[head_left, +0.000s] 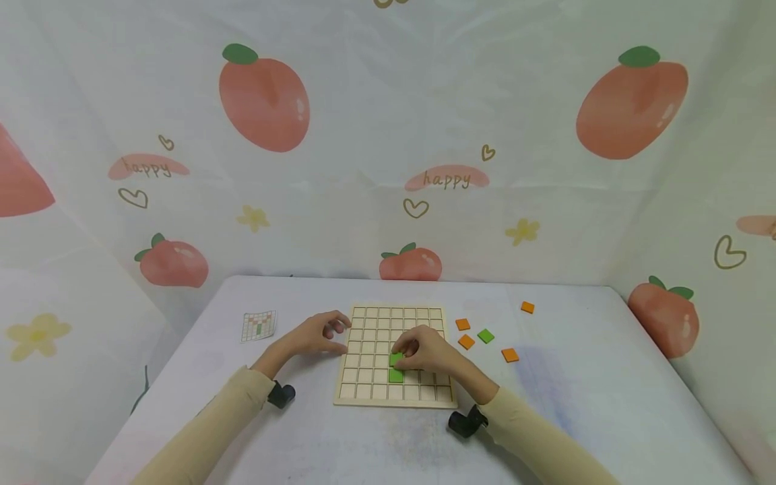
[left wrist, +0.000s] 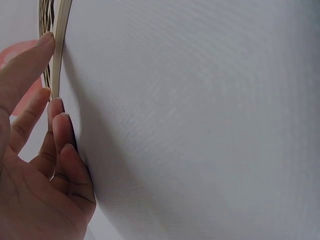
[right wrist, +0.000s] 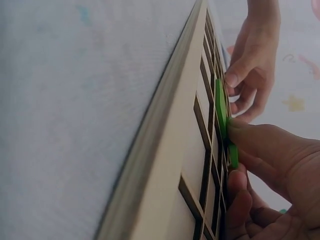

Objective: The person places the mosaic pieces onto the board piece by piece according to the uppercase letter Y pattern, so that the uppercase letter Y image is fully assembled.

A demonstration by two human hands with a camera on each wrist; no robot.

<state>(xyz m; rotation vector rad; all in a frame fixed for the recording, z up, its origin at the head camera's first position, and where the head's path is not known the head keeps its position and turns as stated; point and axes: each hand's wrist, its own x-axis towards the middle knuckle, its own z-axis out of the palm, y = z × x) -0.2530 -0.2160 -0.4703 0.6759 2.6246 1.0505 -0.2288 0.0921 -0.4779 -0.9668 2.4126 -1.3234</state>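
A light wooden board (head_left: 370, 341) with a grid of square cells lies in front of me. My right hand (head_left: 427, 350) pinches a green square tile (right wrist: 233, 156) between thumb and fingers, low over the grid. Directly nearer to me, a second green tile (head_left: 396, 376) sits in a cell. At the board's left side is my left hand (head_left: 315, 333), thumb and index finger spread along the edge. In the left wrist view its thumb tip (left wrist: 46, 40) meets the board's rim, while the other fingers are loosely bent close to the tabletop.
Right of the board lie several orange tiles (head_left: 463, 325) and a loose green tile (head_left: 486, 336). A small card with a coloured grid pattern (head_left: 259, 326) is at the far left of the white table (head_left: 364, 451). Behind hangs a fruit-printed cloth (head_left: 351, 168).
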